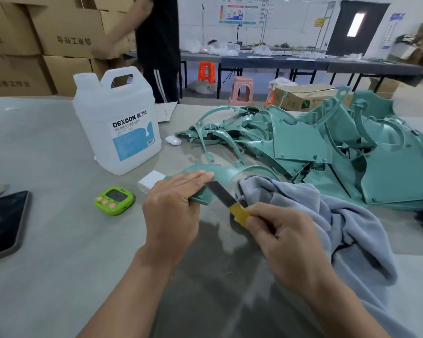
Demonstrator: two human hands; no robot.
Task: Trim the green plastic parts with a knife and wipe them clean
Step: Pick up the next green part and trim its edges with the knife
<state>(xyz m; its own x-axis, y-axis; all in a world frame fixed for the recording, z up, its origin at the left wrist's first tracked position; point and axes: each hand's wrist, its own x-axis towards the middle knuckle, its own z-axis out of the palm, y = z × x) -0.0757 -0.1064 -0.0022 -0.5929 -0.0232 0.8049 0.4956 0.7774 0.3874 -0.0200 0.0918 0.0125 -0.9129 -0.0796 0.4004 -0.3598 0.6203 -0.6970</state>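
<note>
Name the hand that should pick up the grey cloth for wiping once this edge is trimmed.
Right, probably. The grey cloth lies just beside the right hand, though it must set down the knife first; the left hand grips the green part.

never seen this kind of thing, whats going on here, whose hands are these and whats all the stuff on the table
There is no machine here. The single picture comes from a camera worn on a person's head, looking forward and down at their own two hands. The left hand holds a green part over the grey table. The right hand grips a knife by its yellow handle, with the blade laid against the part's edge. Just to the right lies a blue-grey cloth, and behind it a pile of more green parts. To the left are a big white jug, a small green timer and a dark tablet.
</note>
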